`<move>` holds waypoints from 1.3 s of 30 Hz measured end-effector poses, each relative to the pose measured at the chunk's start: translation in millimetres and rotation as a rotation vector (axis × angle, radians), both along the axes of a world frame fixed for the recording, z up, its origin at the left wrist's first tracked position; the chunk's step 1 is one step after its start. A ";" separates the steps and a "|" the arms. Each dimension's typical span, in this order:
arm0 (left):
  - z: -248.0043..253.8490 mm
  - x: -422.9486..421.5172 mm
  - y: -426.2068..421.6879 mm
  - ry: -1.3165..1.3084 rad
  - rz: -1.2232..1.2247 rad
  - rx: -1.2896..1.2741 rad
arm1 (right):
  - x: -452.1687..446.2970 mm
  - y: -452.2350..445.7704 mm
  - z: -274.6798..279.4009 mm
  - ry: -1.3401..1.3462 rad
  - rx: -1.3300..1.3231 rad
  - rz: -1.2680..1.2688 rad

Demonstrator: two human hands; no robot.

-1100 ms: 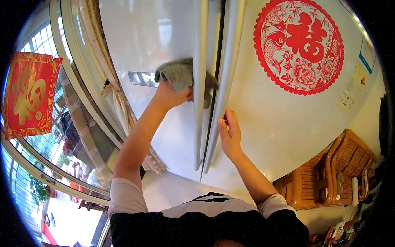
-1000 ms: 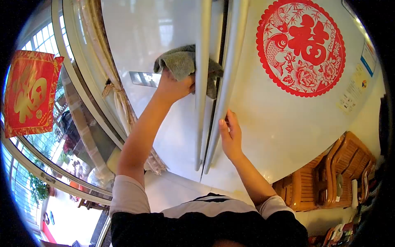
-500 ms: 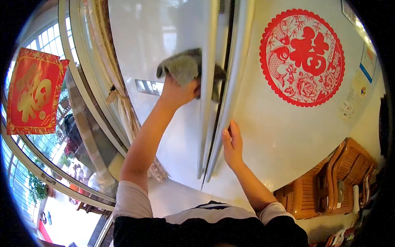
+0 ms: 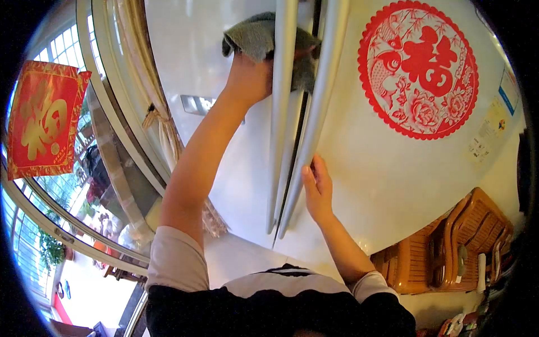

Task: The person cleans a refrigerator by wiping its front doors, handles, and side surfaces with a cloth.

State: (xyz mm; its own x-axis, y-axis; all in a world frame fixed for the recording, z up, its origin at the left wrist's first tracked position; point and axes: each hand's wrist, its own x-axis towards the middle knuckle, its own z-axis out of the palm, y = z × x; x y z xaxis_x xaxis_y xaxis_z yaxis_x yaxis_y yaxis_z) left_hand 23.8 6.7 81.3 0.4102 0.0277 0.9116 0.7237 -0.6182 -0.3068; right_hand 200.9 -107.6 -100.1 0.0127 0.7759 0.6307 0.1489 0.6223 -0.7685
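A grey cloth [image 4: 252, 38] is bunched in my left hand [image 4: 249, 78], whose fingers are closed and partly hidden behind the left door handle [image 4: 284, 84] of a white refrigerator [image 4: 241, 168]. Part of the cloth passes behind that long upright handle and shows in the gap between the two handles. Lower down, my right hand [image 4: 318, 194] is closed at the edge of the right door handle [image 4: 317, 118], with its thumb against the bar. Some of its fingers are out of sight.
A round red paper-cut decoration [image 4: 420, 70] is stuck on the right door. Left of the refrigerator hang a tied curtain [image 4: 163, 126] and a red-and-gold sign [image 4: 44, 119] by a glass sliding door. Wooden chairs [image 4: 443, 247] stand at the lower right.
My left hand and the cloth have moved up along the left handle. My right hand stays at the same part of the right handle, while the view has shifted slightly.
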 end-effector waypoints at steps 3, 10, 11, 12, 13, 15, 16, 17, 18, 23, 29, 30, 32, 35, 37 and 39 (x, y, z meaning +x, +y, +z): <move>-51.0 -5.4 -3.1 -0.029 -0.154 -0.189 | 0.4 1.1 -2.4 -0.015 -0.040 -0.025; -156.3 -2.5 -21.7 -0.119 -0.179 -0.312 | -3.4 6.1 -8.5 0.034 -0.027 0.001; -165.1 -1.0 -21.5 -0.179 -0.218 -0.380 | -3.1 6.5 -10.8 0.044 -0.030 0.007; -174.6 0.3 -20.9 -0.240 -0.258 -0.447 | -2.4 5.7 -10.4 0.037 -0.042 0.005; -183.2 -1.4 -18.8 -0.251 -0.260 -0.458 | -1.3 4.1 -8.0 0.020 -0.059 0.005; -196.4 -8.6 -14.1 -0.040 -0.142 -0.426 | 0.3 3.7 -5.8 -0.007 -0.079 0.005; -204.6 -10.3 -16.1 -0.050 -0.143 -0.432 | 0.4 3.8 -5.7 -0.004 -0.072 0.007; -213.9 -11.8 -20.1 0.005 -0.161 -0.474 | 0.2 2.8 -5.8 -0.001 -0.068 0.009; -222.1 -13.1 -22.4 0.063 -0.179 -0.512 | 0.1 2.4 -5.2 -0.006 -0.073 0.010; -277.2 -11.5 -16.2 0.004 -0.138 -0.516 | -5.8 -1.6 -0.3 0.042 -0.084 0.010; -301.0 -16.7 -16.0 0.108 -0.124 -0.567 | -12.2 -4.2 4.8 0.051 -0.042 -0.024; -302.7 -16.9 -17.7 0.105 -0.169 -0.617 | -12.7 -3.7 4.4 0.048 -0.039 -0.027; -308.9 -19.3 -19.1 0.088 -0.203 -0.622 | -13.2 -2.1 1.4 0.084 -0.015 -0.026; -327.8 -18.4 -16.4 0.071 -0.231 -0.644 | -10.8 -5.3 3.5 0.082 -0.079 0.001; -333.4 -20.7 -16.9 0.080 -0.231 -0.660 | -11.5 -5.0 3.2 0.078 -0.078 -0.005; -336.9 -20.9 -17.8 0.057 -0.276 -0.608 | -10.6 -5.0 3.4 0.069 -0.077 -0.011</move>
State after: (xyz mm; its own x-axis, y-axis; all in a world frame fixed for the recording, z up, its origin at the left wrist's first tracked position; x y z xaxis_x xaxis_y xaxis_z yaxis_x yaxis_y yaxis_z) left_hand 2.9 -11.1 -255.6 0.5227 0.4169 0.7437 0.5068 -0.8533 0.1221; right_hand 190.3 -112.6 -96.7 0.0626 0.8219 0.5663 0.1007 0.5593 -0.8228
